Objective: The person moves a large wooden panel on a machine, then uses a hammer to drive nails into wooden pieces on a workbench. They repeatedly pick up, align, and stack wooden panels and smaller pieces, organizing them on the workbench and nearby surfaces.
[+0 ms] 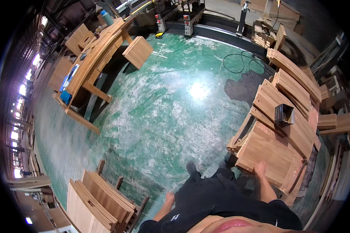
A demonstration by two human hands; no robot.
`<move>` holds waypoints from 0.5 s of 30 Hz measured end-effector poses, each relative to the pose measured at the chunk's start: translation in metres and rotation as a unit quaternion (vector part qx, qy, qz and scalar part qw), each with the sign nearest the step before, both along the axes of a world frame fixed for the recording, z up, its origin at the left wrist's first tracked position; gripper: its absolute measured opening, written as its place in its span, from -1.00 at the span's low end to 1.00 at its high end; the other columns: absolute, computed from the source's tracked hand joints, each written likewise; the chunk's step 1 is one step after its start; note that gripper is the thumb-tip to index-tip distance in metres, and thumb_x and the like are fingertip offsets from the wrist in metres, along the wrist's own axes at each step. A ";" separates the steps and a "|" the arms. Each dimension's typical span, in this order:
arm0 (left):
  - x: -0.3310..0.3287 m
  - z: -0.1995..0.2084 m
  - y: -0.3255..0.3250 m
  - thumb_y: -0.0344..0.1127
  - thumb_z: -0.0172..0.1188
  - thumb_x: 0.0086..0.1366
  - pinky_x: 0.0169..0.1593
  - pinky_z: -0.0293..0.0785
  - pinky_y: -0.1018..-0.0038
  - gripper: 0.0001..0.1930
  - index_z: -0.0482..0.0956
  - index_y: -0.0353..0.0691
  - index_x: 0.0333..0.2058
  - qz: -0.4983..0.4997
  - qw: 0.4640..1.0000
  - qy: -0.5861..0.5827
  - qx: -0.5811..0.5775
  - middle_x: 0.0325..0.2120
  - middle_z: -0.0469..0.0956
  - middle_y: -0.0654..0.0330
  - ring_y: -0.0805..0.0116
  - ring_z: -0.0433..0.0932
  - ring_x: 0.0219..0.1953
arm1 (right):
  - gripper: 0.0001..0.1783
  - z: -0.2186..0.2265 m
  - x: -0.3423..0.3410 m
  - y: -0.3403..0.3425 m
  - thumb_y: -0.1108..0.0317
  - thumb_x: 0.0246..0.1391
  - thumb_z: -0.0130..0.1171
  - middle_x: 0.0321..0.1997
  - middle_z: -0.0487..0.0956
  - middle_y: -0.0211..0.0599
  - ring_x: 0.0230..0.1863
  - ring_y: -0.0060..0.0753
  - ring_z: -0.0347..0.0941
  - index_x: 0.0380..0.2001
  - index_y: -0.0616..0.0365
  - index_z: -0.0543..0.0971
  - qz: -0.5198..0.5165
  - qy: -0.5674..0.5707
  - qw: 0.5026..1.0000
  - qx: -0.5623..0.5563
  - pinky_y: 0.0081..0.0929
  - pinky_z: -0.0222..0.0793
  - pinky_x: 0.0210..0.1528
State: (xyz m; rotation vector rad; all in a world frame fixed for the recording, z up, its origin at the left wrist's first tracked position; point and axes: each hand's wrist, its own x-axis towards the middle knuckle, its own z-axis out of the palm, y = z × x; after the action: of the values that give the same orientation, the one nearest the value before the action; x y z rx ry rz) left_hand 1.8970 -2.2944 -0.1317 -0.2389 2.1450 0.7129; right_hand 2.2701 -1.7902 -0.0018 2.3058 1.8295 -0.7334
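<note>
My right hand [259, 167] rests on top of a light-brown wooden panel [266, 149], close to its near edge. That panel lies at the near end of a low stand on my right. My left hand [170, 198] hangs beside my body over the floor, touching nothing that shows; its fingers are too small to read. Beyond the panel lie more wooden boards [286, 116], overlapping one another. On them sits a small dark open box [284, 114].
Wooden panels [93, 198] stand stacked on a rack at the lower left. A long wooden workbench [93, 64] runs along the left, with a loose panel [137, 52] by its leg. Machinery [188, 25] stands at the far side. A dark cable [237, 64] loops on the green floor [159, 105].
</note>
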 end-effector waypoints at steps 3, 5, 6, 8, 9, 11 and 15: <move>-0.039 0.032 0.029 -0.44 0.24 0.00 -0.43 0.40 0.25 -0.89 0.59 -0.37 -0.49 -0.100 0.994 -0.014 -0.034 -0.61 0.53 0.09 0.34 0.51 -0.48 | -0.45 -0.002 -0.021 -0.026 0.26 0.01 0.16 0.07 0.43 0.26 0.09 0.30 0.37 0.05 0.34 0.43 0.035 -0.028 0.999 0.016 0.03 0.30 0.16; -0.069 -0.001 0.030 -0.46 0.12 0.09 -0.42 0.49 0.28 -0.86 0.58 -0.38 -0.38 -0.058 0.998 -0.027 0.015 -0.55 0.51 0.13 0.28 0.52 -0.49 | -0.52 -0.001 -0.037 -0.035 0.27 0.03 0.13 0.00 0.47 0.26 0.05 0.29 0.40 0.00 0.35 0.47 0.065 -0.035 0.997 0.018 0.03 0.34 0.10; -0.082 -0.003 0.050 -0.47 0.09 0.11 -0.42 0.52 0.29 -0.86 0.57 -0.38 -0.36 0.019 0.998 -0.033 0.045 -0.53 0.50 0.13 0.28 0.52 -0.50 | -0.55 0.007 -0.053 -0.034 0.27 0.05 0.11 -0.03 0.49 0.26 0.03 0.28 0.42 -0.04 0.36 0.49 0.070 -0.030 0.997 0.001 0.03 0.35 0.07; -0.116 -0.004 0.096 -0.49 0.04 0.14 -0.43 0.57 0.33 -0.87 0.53 -0.37 -0.35 0.066 0.990 -0.050 0.110 -0.51 0.46 0.14 0.29 0.49 -0.53 | -0.63 0.017 -0.079 -0.035 0.27 0.09 0.09 -0.10 0.53 0.21 -0.01 0.23 0.45 -0.12 0.33 0.54 0.077 -0.009 0.996 0.047 0.02 0.39 -0.01; -0.136 -0.004 0.119 -0.51 0.02 0.15 -0.44 0.60 0.34 -0.89 0.50 -0.37 -0.36 0.041 0.987 -0.057 0.144 -0.50 0.45 0.14 0.30 0.47 -0.55 | -0.66 0.017 -0.090 -0.034 0.27 0.11 0.07 -0.14 0.55 0.17 -0.04 0.20 0.48 -0.15 0.30 0.57 0.086 0.008 0.990 0.110 0.01 0.41 -0.05; -0.171 -0.006 0.167 -0.47 0.04 0.17 -0.46 0.58 0.37 -0.94 0.45 -0.34 -0.44 0.000 0.985 -0.060 0.160 -0.55 0.41 0.18 0.35 0.44 -0.57 | -0.70 0.023 -0.125 -0.026 0.26 0.14 0.06 -0.22 0.60 0.10 -0.10 0.14 0.52 -0.18 0.24 0.61 0.084 0.057 0.982 0.157 -0.04 0.43 -0.10; -0.226 0.004 0.270 -0.48 0.11 0.14 -0.48 0.57 0.42 -0.95 0.43 -0.24 -0.47 -0.052 0.979 -0.079 0.182 -0.60 0.41 0.23 0.44 0.42 -0.60 | -0.71 0.027 -0.195 0.023 0.22 0.19 0.04 -0.35 0.64 -0.05 -0.26 0.00 0.59 -0.18 0.11 0.64 0.073 0.114 0.978 0.157 -0.16 0.46 -0.18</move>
State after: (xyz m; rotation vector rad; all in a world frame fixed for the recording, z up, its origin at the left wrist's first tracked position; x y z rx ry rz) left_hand 1.6709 -2.0249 -0.1280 0.0117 1.8236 0.9740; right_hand 2.0751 -1.7669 0.0254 2.3108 2.3414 -0.7620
